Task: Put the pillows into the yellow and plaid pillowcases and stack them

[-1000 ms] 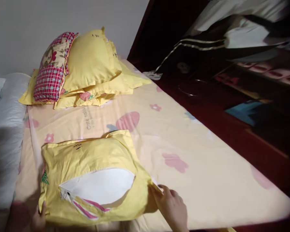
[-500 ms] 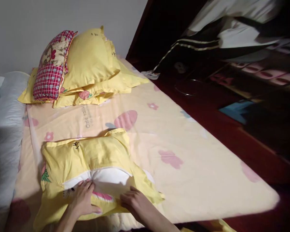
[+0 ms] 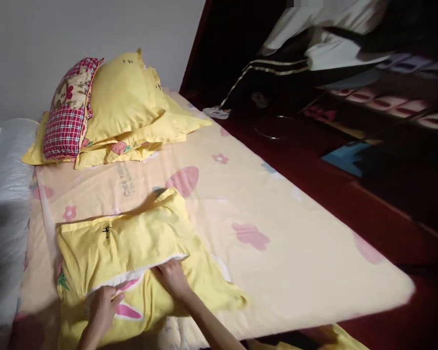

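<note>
A yellow pillowcase (image 3: 131,253) with pink rabbit-ear prints lies on the bed with a pillow inside it. Across its middle runs an opening, where a narrow white strip of the pillow (image 3: 122,278) shows. My left hand (image 3: 102,308) is closed on the near edge of this opening, on the left, thumb beside a pink print. Farther right, my right hand (image 3: 172,278) grips the same edge close to the opening's right end. Its fingertips are tucked under the fabric and hidden.
Yellow pillows (image 3: 120,97) and a red plaid cushion (image 3: 65,116) are piled by the wall. The patterned bed sheet (image 3: 295,262) reaches the bed's right edge. Beyond stand a shoe rack (image 3: 387,102) and hanging clothes (image 3: 336,48). A grey-white quilt (image 3: 10,194) lies left.
The near flap has been drawn up over most of the exposed white pillow. My right hand moved up and left to the opening's edge; my left hand moved left and down, closing on the fabric.
</note>
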`<move>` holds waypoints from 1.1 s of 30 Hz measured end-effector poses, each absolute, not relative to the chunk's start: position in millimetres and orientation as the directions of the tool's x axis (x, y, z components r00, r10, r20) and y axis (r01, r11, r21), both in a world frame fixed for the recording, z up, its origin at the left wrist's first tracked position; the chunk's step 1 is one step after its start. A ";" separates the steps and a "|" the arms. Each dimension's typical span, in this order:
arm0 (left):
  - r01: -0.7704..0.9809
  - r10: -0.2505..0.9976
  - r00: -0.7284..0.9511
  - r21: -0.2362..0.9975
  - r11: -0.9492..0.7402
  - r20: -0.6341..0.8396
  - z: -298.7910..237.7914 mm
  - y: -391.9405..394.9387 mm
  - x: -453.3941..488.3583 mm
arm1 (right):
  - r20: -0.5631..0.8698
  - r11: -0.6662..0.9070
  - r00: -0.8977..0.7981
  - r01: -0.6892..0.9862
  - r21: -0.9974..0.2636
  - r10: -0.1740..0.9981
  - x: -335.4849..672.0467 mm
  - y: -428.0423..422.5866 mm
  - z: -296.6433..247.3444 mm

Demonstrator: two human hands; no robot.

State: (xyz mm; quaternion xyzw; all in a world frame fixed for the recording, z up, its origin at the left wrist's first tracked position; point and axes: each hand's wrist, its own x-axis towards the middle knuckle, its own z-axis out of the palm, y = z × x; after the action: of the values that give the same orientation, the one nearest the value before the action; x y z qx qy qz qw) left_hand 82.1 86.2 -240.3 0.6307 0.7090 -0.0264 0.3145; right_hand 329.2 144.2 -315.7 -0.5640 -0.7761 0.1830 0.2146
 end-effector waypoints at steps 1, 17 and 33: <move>0.917 0.906 -0.008 0.359 0.175 -0.422 -240.8 80.0 76.8 | 0.161 0.340 -0.302 0.773 -0.536 0.940 333.1 139.5 -308.7; 0.888 0.928 0.369 0.280 -0.365 0.038 -247.9 56.2 71.8 | 0.156 0.362 -0.340 0.715 -0.597 0.928 395.4 82.7 -277.6; 0.949 0.926 0.235 0.136 -0.284 0.296 -237.9 114.6 44.0 | 0.053 0.313 -0.343 0.769 -0.558 0.938 376.9 153.6 -306.8</move>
State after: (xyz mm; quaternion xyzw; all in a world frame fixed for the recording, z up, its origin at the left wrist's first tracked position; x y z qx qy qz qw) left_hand 44.0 114.6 -237.9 0.7848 0.5973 0.1611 -0.0361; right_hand 376.9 153.6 -306.8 -0.5414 -0.7880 0.2247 0.1880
